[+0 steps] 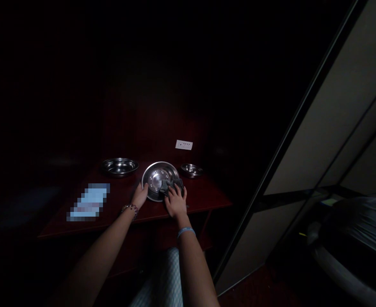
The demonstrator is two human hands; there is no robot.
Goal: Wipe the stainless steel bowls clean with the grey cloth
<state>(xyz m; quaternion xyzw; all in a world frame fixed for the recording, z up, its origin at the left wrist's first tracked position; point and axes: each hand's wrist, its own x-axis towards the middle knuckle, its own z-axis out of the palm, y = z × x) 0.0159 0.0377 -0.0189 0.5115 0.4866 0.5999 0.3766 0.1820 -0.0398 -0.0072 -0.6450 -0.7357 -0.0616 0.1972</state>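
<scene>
A shiny steel bowl [158, 178] is tipped towards me above the front part of a dark red table. Its left rim is gripped by my left hand [139, 196], thumb on the inside edge. My right hand [176, 202] presses a dark grey cloth [178, 186] against the bowl's lower right rim and inner wall, fingers spread over the fabric. Part of the cloth is hidden under those fingers. One wide steel bowl [120, 167] rests on the table to the left, and a smaller steel bowl [191, 170] sits behind my right hand.
A blurred-out light blue rectangle [90, 202] lies on the left of the red table [207, 196]. On the back wall is a white socket plate [184, 145]. A pale partition [303, 140] with a dark frame rises at the right, with a dark seat-like shape [360, 238] beyond it.
</scene>
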